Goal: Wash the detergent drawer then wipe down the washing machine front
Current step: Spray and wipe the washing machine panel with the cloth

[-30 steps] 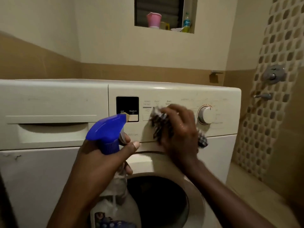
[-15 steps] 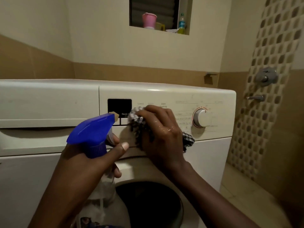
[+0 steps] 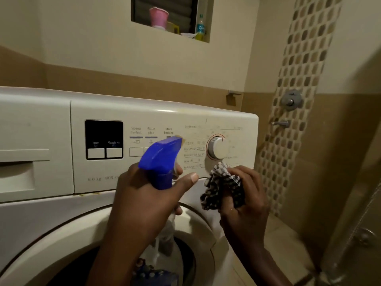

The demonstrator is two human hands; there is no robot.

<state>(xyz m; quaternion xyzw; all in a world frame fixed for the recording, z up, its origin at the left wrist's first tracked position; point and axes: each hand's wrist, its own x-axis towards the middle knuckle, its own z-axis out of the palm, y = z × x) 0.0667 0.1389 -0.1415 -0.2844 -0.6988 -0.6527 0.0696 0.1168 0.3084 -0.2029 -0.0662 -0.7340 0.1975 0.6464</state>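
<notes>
Washing machine [image 3: 41, 213] front: detergent drawer [image 3: 31, 141] sits flush in its upper left corner, well apart from both hands. Left hand [image 3: 144, 201] is raised before the control panel [image 3: 144, 116], back toward the camera, grip closed round the neck of the spray bottle [image 3: 160, 157], thumb extended rightward, nozzle aimed toward the dial [image 3: 218, 147]. Right hand [image 3: 245, 205] sits at the panel's lower right corner, grip clenched on a bunched checked cloth [image 3: 222, 186] just below the dial; contact with the panel cannot be determined.
</notes>
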